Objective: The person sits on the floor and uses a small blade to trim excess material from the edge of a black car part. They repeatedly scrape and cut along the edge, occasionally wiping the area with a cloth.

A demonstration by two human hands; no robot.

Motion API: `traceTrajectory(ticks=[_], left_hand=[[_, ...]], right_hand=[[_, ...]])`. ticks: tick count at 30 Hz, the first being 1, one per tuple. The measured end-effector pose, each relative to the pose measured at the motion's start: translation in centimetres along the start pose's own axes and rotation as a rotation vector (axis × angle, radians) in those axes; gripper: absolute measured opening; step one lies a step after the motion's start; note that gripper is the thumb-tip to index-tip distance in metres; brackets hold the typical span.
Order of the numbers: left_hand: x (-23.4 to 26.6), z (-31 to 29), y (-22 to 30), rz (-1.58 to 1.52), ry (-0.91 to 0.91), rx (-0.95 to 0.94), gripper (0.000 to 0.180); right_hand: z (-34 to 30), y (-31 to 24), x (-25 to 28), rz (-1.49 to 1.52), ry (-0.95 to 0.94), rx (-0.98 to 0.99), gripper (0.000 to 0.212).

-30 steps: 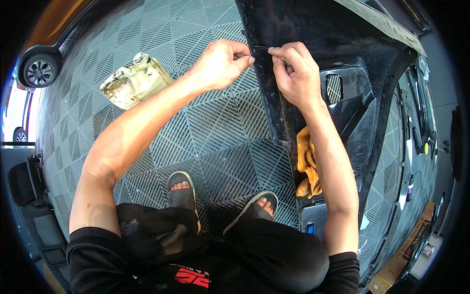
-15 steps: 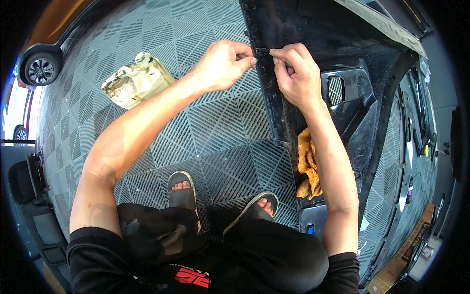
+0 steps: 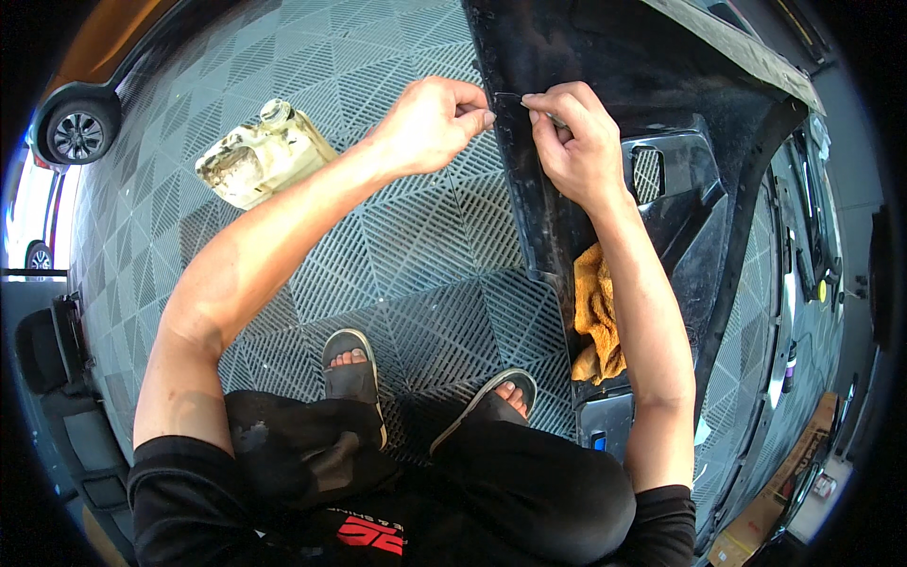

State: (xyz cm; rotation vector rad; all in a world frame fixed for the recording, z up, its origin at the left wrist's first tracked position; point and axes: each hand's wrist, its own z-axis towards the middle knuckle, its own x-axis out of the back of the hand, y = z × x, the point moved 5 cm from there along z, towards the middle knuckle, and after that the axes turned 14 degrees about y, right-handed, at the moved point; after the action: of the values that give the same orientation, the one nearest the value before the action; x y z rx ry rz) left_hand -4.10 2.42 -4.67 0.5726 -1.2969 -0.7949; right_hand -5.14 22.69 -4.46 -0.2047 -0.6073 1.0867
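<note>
A large black plastic vehicle panel (image 3: 557, 213) lies tilted on my right. At its left edge my left hand (image 3: 430, 123) is closed, thumb and forefinger pinching the rim; whether they also hold something under it is hidden. Over the panel, my right hand (image 3: 578, 142) pinches a thin pale wire or thread (image 3: 507, 94) between thumb and forefinger. That strand runs left toward the rim, close to my left fingertips. Beneath my right forearm, an orange cloth (image 3: 593, 326) is bunched on the panel.
A stained, pale plastic jug (image 3: 283, 161) lies on the grey grid-tile floor (image 3: 406, 236), beyond my left forearm. Vehicles with wheels (image 3: 78, 132) stand far left, and a dark seat (image 3: 66, 397) is at the left. A cardboard box (image 3: 784, 491) lies at the lower right.
My right hand and forearm have shifted very slightly to the right. Both hands keep their pinch, and the strand still spans between them.
</note>
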Motion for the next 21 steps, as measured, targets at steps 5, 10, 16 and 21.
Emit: traceTrajectory(ticks=[5,10,16,21], left_hand=[[0.0,-0.1,0.3,0.03,-0.008,0.033,0.027],[0.0,0.0,0.2,-0.003,0.005,0.004,0.026],[0.0,-0.1,0.0,-0.018,-0.009,0.025,0.025],[-0.1,-0.1,0.0,-0.017,0.005,0.011,0.025]], right_hand=[[-0.6,0.0,0.1,-0.048,-0.069,-0.01,0.019],[-0.4,-0.1,0.4,0.016,-0.03,0.005,0.019],[0.1,-0.2,0.2,-0.044,-0.028,0.014,0.02],[-0.6,-0.2,0.1,-0.094,-0.082,0.027,0.02]])
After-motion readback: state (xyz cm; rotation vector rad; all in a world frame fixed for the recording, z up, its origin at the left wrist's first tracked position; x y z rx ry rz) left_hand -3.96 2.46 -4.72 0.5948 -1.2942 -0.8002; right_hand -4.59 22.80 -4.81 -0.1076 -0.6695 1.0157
